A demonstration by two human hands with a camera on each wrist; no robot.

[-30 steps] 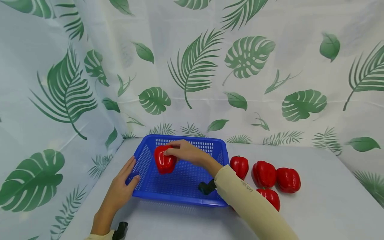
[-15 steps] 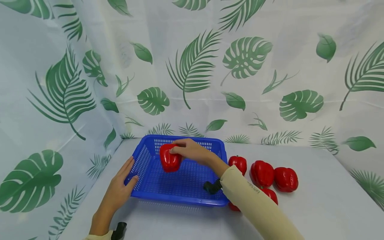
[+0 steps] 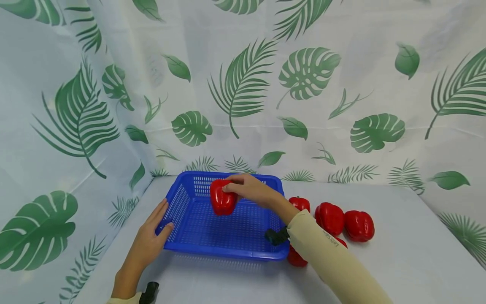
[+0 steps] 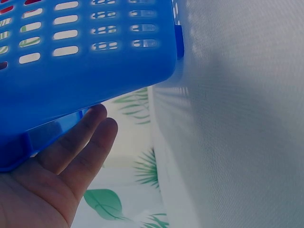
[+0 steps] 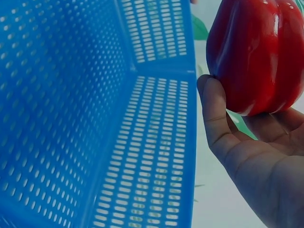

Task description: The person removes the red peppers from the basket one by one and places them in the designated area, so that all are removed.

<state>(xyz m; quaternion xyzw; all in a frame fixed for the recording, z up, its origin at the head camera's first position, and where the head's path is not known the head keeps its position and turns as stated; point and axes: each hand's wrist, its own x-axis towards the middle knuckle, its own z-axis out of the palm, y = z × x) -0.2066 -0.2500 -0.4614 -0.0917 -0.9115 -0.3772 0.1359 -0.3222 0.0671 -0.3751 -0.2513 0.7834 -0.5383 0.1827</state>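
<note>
My right hand grips a glossy red bell pepper above the blue plastic basket. Up close in the right wrist view, the thumb and fingers wrap the bell pepper, which is raised over the level of the basket's rim. No other pepper shows inside the basket. At the basket's left side rests my left hand, its fingers straight along the rim and the thumb spread toward the front. The left wrist view shows two of these fingers extended beside the basket wall.
Several more red bell peppers lie on the white table to the right of the basket, some partly hidden by the right sleeve. A leaf-printed white cloth hangs behind and on the left.
My right hand has moved the bell pepper rightward and slightly up over the basket. The left hand stays at the basket's left rim. The head view has shifted a little.
</note>
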